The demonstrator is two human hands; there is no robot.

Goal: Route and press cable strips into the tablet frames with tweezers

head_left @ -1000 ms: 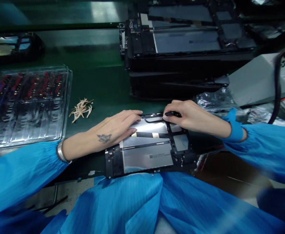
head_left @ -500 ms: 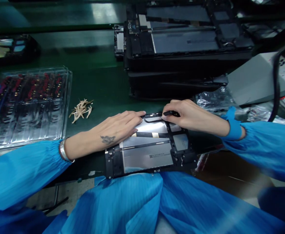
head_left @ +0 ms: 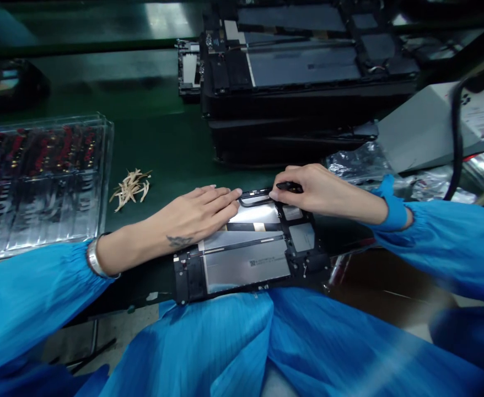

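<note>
Got opened tablet-like device (head_left: 248,249) at near edge of bench (head_left: 163,138), 6 o'clock. Looks light, stiff, fragile over silver cells (head_left: 242,270); lift by black frame (head_left: 188,281), 9 and 3. Touching its 10-o'clock corner with left hand (head_left: 203,212), open, flat; at 1 o'clock, gripping small black tool (head_left: 292,188) in right hand (head_left: 313,190).

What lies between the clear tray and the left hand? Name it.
The head view shows a pile of tan strips between the clear tray and the left hand.
</note>
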